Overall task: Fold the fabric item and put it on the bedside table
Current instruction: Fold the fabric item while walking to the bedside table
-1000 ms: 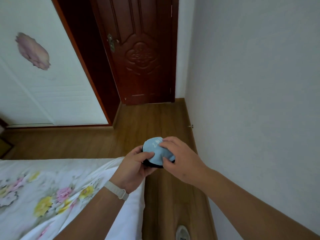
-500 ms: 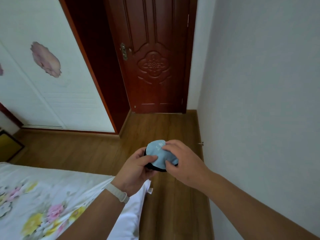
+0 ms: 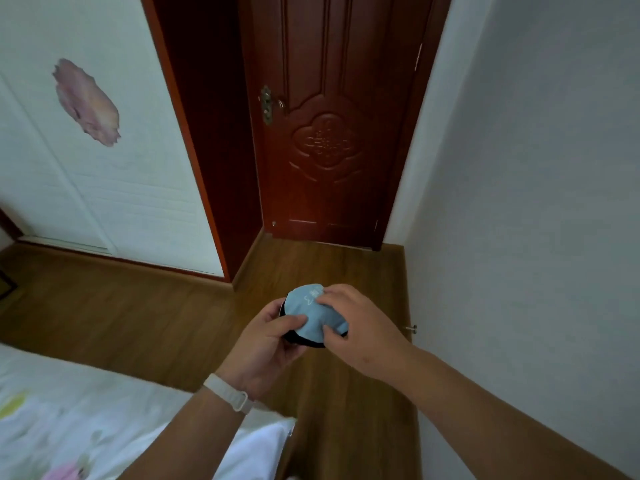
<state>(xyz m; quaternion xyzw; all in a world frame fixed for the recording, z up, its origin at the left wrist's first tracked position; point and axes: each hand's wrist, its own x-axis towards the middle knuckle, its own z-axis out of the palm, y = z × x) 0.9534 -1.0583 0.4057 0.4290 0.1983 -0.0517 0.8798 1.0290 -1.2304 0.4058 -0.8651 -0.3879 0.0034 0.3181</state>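
A small rolled-up fabric item [image 3: 313, 315], light blue on top with a black underside, is held in the air over the wooden floor. My left hand [image 3: 266, 344] grips it from the left and below, thumb pressed on the blue cloth; a pale wristband sits on that wrist. My right hand [image 3: 360, 323] closes over its right side, fingers on top and thumb at the lower edge. No bedside table is in view.
A bed with a white floral sheet [image 3: 69, 420] fills the lower left. A dark red wooden door [image 3: 329, 133] stands shut ahead. A white wardrobe door with a pink flower print [image 3: 104, 150] is at left. A plain wall [image 3: 536, 202] runs close on the right, with a doorstop [image 3: 411, 329] low down.
The view has lifted and swung left, so less bed shows and the door sits further right. Both hands keep the same grip on the bundle.
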